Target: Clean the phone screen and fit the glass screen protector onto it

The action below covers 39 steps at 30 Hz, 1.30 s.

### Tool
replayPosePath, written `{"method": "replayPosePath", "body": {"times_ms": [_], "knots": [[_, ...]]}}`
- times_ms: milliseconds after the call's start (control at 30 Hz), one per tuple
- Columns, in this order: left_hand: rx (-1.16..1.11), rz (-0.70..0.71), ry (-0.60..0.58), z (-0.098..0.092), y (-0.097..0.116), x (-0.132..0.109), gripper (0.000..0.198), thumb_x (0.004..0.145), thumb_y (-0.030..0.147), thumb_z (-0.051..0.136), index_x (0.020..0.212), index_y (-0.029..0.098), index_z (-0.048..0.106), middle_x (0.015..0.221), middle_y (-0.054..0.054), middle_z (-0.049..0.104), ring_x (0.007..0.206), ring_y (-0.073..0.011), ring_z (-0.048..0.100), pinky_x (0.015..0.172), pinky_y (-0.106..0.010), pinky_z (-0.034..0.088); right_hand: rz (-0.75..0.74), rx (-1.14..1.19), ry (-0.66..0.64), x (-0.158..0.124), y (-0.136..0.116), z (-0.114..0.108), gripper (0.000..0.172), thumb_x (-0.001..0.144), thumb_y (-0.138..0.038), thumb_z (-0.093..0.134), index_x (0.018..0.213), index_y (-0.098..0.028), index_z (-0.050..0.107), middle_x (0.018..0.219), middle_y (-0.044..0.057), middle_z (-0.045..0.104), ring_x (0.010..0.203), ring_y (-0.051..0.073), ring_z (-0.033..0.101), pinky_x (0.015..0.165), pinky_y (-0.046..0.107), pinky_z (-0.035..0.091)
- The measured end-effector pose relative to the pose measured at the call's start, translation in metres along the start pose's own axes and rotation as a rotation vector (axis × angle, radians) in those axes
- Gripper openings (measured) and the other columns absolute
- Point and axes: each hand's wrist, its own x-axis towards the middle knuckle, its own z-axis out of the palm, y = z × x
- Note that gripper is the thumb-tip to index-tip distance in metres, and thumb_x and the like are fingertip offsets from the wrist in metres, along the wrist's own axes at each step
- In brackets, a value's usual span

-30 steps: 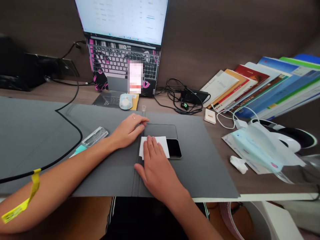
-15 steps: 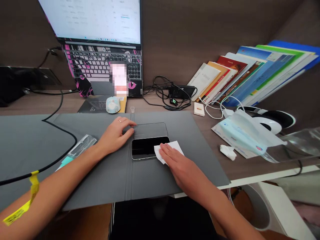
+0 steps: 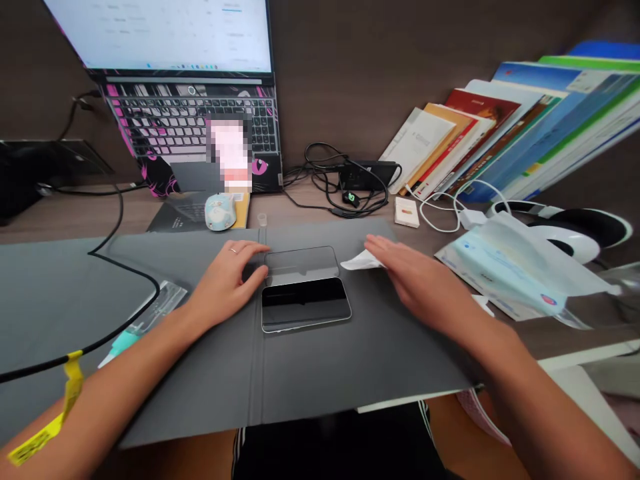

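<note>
A black phone (image 3: pixel 305 305) lies screen up on the grey mat (image 3: pixel 350 360). Just behind it lies a clear screen protector sheet (image 3: pixel 301 263). My left hand (image 3: pixel 227 280) rests flat on the mat at the phone's left end, fingertips touching the protector's left edge. My right hand (image 3: pixel 417 283) is to the right of the phone, off it, its fingers lying on a crumpled white wipe (image 3: pixel 361 261) on the mat.
An open laptop (image 3: pixel 190 113) stands behind, with a small blue mouse-like gadget (image 3: pixel 220 211) before it. Tangled black cables (image 3: pixel 345 183), a white charger cable (image 3: pixel 450 213), stacked folders (image 3: pixel 510 133), headphones (image 3: pixel 570 237) and a plastic-wrapped pack (image 3: pixel 510 267) fill the right. A clear case (image 3: pixel 160 303) lies left.
My right hand swept the white wipe across the phone from left to right, then off it to the upper right. The phone screen is now uncovered. My left hand stayed put.
</note>
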Motion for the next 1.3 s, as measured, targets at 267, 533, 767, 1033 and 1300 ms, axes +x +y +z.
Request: {"method": "replayPosePath", "body": {"times_ms": [267,533,767,1033,1300], "knots": [[0.014,-0.068,-0.105,0.002,0.000,-0.001,0.042,0.097,0.027,0.046,0.138,0.019,0.052,0.126,-0.012,0.065,0.118,-0.0281,0.056,0.099,-0.048,0.049,-0.068,0.089,-0.139,0.043,-0.007,-0.033,0.052,0.101,-0.051,0.045,0.139,-0.019,0.060,0.142,0.015,0.063,0.133,0.037,0.057,0.105,0.057,0.049],[-0.063,-0.153,-0.118,0.000,0.009,-0.002,0.047,0.093,0.024,0.047,0.140,0.020,0.052,0.127,-0.011,0.065,0.117,-0.0275,0.060,0.099,-0.047,0.051,0.088,0.292,-0.113,0.078,-0.012,0.015,0.046,0.102,-0.033,0.038,0.138,-0.015,0.060,0.130,0.014,0.071,0.119,0.033,0.066,0.098,0.049,0.052],[-0.384,-0.273,-0.033,0.005,0.004,0.002,0.042,0.091,0.022,0.053,0.134,0.024,0.054,0.127,-0.007,0.067,0.113,-0.0240,0.062,0.097,-0.044,0.050,0.149,0.515,-0.008,0.078,-0.013,0.024,0.047,0.101,-0.035,0.041,0.139,-0.016,0.060,0.123,0.012,0.073,0.114,0.029,0.067,0.098,0.047,0.052],[-0.717,-0.347,0.057,0.005,0.010,0.004,0.030,0.092,0.027,0.063,0.122,0.023,0.060,0.118,-0.007,0.067,0.094,-0.0165,0.065,0.081,-0.031,0.056,0.211,0.589,-0.041,0.080,-0.010,0.020,0.030,0.098,-0.035,0.046,0.095,-0.022,0.073,0.098,0.006,0.078,0.084,0.022,0.068,0.074,0.035,0.048],[-0.831,-0.347,0.119,0.008,0.010,0.008,0.030,0.085,0.024,0.070,0.114,0.019,0.064,0.101,-0.004,0.067,0.081,-0.0127,0.063,0.074,-0.028,0.057,0.245,0.741,-0.003,0.083,-0.010,0.018,0.031,0.096,-0.039,0.051,0.074,-0.020,0.062,0.070,0.001,0.066,0.067,0.017,0.058,0.066,0.030,0.042]]}}
